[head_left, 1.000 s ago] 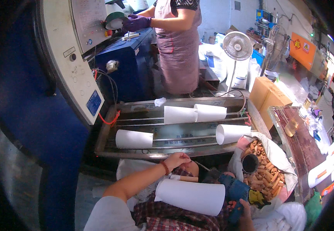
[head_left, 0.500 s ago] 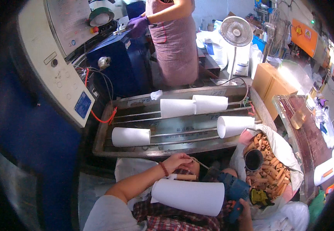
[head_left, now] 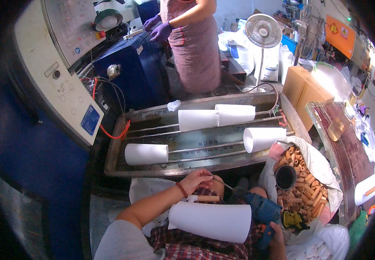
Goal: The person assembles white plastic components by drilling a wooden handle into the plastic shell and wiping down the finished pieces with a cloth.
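My right hand (head_left: 277,237) grips the handle of a blue power drill (head_left: 263,209) beside my lap. A thin metal bit (head_left: 224,183) runs from the drill toward my left hand (head_left: 197,181), whose fingers are pinched at its tip. Whatever lies between those fingertips is too small to make out. Across my lap rests a large white tapered roll (head_left: 211,221), like a paper or foam cone. Just beyond it a tan tube (head_left: 207,199) lies below my left wrist.
A metal-edged trough (head_left: 187,172) with rods holds several white cones (head_left: 146,154). At the right stands a sack (head_left: 326,169) of short tan tubes (head_left: 306,190) with a black cup (head_left: 285,177). Beyond the trough a person (head_left: 194,47) in purple gloves stands near a fan (head_left: 263,31).
The other person's gloved hands have come apart and show separately over the blue cabinet. The whole view has shifted slightly. My hands, the drill and the white roll stay nearly in place.
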`<action>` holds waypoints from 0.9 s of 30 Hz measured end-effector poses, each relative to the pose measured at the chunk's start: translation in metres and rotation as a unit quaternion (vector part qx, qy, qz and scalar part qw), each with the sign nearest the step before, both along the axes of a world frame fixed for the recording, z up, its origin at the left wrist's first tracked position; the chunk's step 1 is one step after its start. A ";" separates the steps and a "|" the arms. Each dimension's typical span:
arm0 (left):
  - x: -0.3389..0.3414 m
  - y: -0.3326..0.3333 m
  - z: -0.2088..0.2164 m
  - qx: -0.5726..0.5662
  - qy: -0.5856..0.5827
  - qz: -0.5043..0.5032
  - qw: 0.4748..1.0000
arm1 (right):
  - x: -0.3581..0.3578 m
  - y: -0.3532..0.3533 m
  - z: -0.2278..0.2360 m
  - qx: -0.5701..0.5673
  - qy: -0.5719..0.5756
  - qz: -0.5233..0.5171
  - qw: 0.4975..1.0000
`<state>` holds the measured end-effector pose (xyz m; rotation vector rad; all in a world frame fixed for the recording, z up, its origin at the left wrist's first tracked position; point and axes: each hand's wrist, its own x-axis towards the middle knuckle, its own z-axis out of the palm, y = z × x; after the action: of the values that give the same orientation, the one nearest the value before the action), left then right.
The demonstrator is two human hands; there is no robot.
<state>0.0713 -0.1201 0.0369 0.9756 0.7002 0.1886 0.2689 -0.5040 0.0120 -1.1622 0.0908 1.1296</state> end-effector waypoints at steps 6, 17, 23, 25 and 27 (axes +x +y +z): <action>-0.006 -0.002 0.005 0.012 -0.005 -0.002 1.000 | 0.002 -0.002 0.001 -0.004 0.013 0.029 0.999; -0.009 -0.004 0.004 0.026 -0.005 0.012 1.000 | 0.003 -0.008 -0.013 -0.032 0.004 0.025 0.999; -0.013 -0.002 0.006 0.053 -0.017 -0.012 0.998 | 0.007 -0.016 -0.026 -0.060 -0.002 0.014 0.998; -0.013 -0.002 0.007 0.069 -0.012 -0.022 0.997 | 0.007 -0.017 -0.028 -0.071 -0.005 0.013 0.997; -0.015 -0.002 0.006 0.089 0.005 -0.029 0.996 | 0.006 -0.011 -0.019 -0.057 -0.018 0.034 0.998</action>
<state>0.0558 -0.1223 0.0431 1.1659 0.6708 0.1973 0.2748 -0.5154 -0.0068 -1.2938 0.0897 1.1747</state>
